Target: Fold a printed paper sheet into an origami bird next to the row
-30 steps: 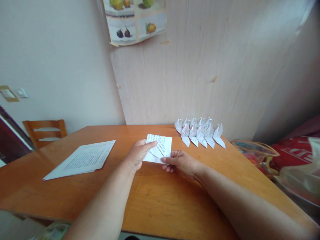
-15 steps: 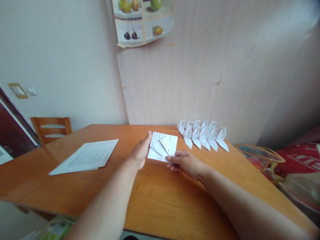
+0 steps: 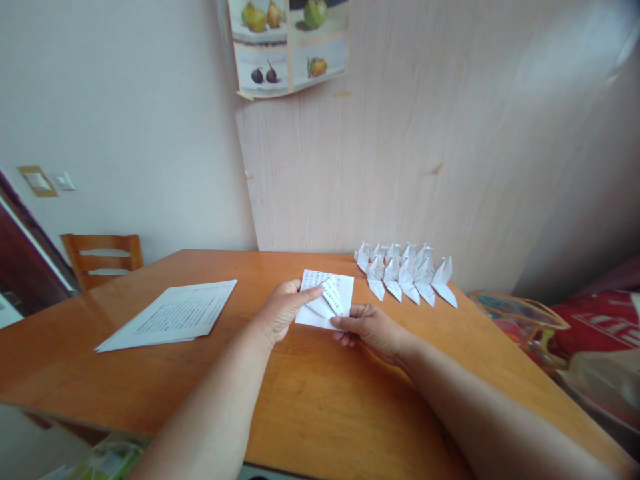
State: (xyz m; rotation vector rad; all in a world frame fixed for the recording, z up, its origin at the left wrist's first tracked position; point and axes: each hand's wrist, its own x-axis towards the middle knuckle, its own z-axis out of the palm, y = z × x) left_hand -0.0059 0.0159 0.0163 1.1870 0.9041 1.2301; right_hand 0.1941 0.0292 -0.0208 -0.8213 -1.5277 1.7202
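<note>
Pinching the paper (image 3: 344, 285) at its lower right, the right hand (image 3: 373, 329) seemingly steadies it while the left hand (image 3: 283, 310) grips its left side.

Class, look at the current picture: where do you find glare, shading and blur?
Head view: the wall panel shows pale glare at upper right and darkens below it; head view: print on the folded paper and flat sheets is too soft to read; head view: the red item looks smeared.
</note>
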